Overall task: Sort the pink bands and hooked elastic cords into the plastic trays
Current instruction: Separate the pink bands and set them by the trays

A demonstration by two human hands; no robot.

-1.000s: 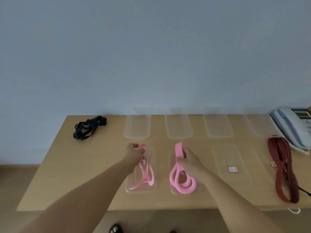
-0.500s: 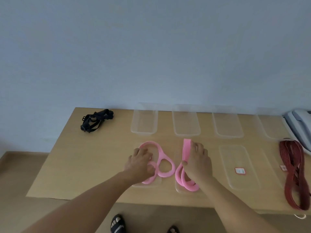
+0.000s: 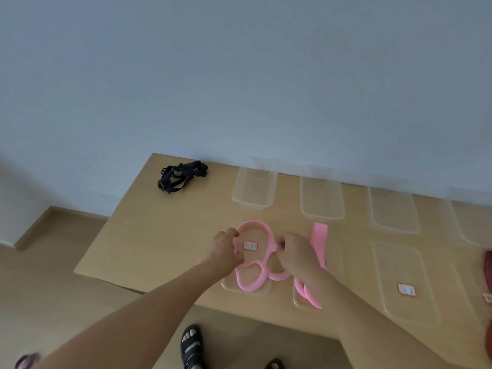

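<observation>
A pink band [image 3: 256, 278] lies looped over the near-left clear tray [image 3: 231, 286]. My left hand [image 3: 225, 249] grips its left side and my right hand [image 3: 295, 251] pinches its right side, so both hold the same band. A second pink band [image 3: 319, 235] lies in the neighbouring tray [image 3: 299, 302], partly behind my right forearm. Dark red hooked cords [image 3: 488, 272] show at the right edge of the table.
Several clear trays stand on the wooden table [image 3: 159, 235]: a back row [image 3: 254, 187] along the wall and one with a red label [image 3: 404, 283] to the right. A black strap bundle [image 3: 181, 175] lies back left. Sandalled feet [image 3: 191, 347] show below the table's front edge.
My right hand let go of the second band and moved left onto the first band. The first band has been spread wider over its tray. The camera swung left and down.
</observation>
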